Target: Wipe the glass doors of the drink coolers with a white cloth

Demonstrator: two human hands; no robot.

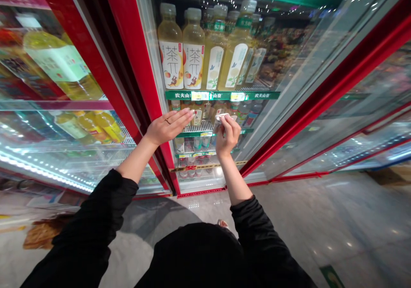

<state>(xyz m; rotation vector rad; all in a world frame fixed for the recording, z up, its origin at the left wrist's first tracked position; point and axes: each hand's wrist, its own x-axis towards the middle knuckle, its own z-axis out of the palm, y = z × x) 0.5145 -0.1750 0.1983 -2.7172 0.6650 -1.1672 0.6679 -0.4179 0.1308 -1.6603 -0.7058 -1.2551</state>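
Note:
My right hand [228, 135] is closed on a crumpled white cloth [219, 120], held at the glass door [272, 65] of a drinks fridge. Whether it is cloth or paper is hard to make out. Fingers stretched out and close together, my left hand [169, 126] reaches to the door's left side, by its red frame [136, 44]; a ring sits on one finger. It holds nothing that I can see. Behind the glass stand bottled teas [193, 50] in rows, with a green shelf strip [224, 96] under them.
Another fridge door [64, 61] with yellow drinks inside stands on the left. More red-framed glass doors [337, 108] run along the right. Grey floor tiles [305, 219] lie below, and a brown object [40, 234] is on the floor at left.

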